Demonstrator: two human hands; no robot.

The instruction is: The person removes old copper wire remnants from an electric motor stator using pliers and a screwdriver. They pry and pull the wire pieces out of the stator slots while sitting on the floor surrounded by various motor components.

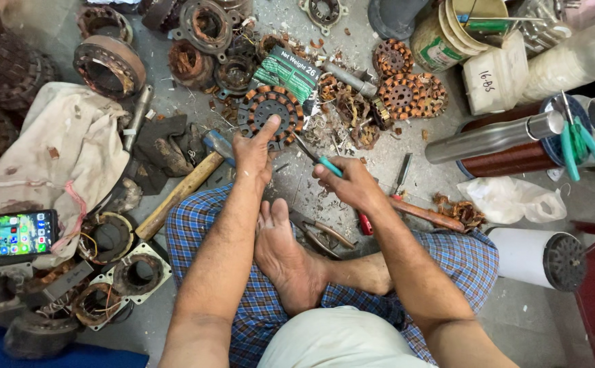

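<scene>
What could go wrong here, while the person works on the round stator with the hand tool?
1. The left hand steadies the stator close to the tip of the teal-handled tool in the right hand; a slip might jab the fingers.
2. The bare foot rests near pliers and copper wire scraps, which might cut it.
3. The hammer lies by the knee and could be knocked.

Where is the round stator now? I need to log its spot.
In the head view, the round stator lies on the floor just ahead of the left hand, whose finger touches its near edge.
</scene>
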